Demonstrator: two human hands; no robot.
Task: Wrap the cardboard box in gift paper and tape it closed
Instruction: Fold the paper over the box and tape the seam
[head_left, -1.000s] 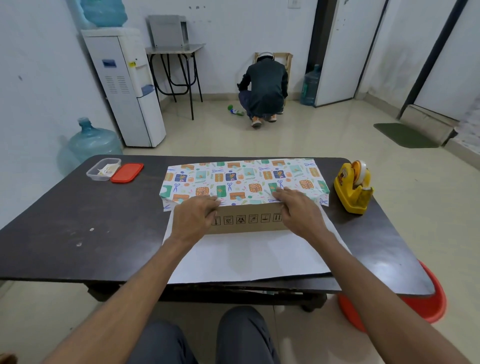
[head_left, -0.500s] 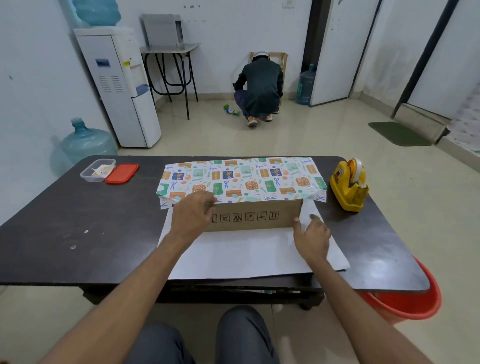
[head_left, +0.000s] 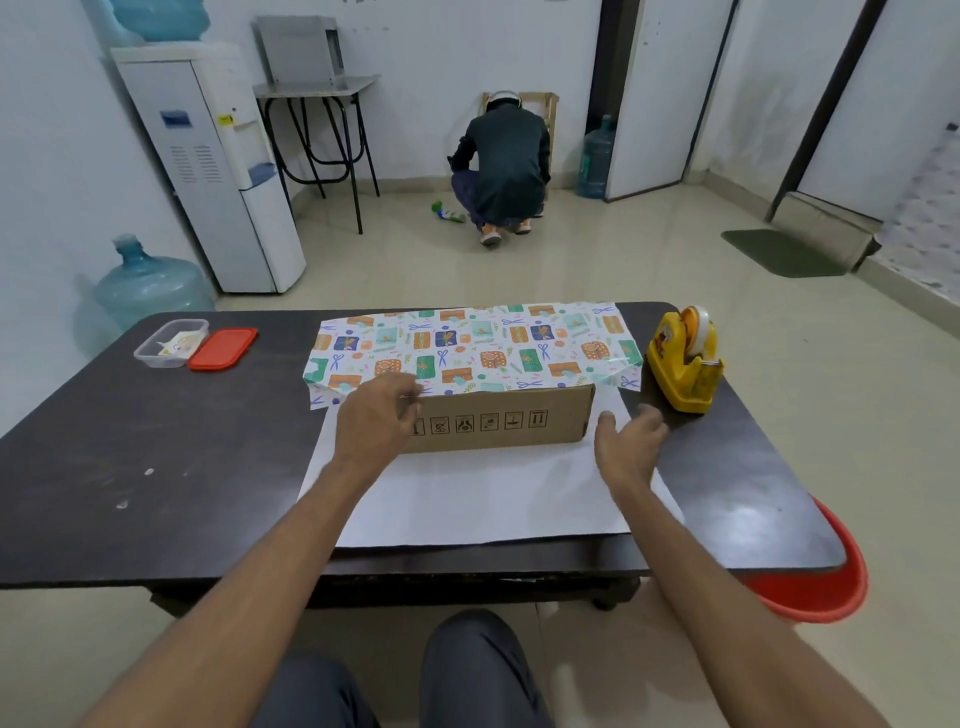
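Hidden and unreadable
Left hand (head_left: 374, 415) covers a cardboard box (head_left: 563, 434) corner; symbols (head_left: 489, 422) right of it are too small to read.

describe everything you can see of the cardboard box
The cardboard box is brown and long, lying lengthwise on the white underside of the gift paper. Its near side bears a row of black handling symbols. The paper's patterned side covers its top. The left hand rests on its top left edge, over the paper; the right hand hovers off its right end, not touching.
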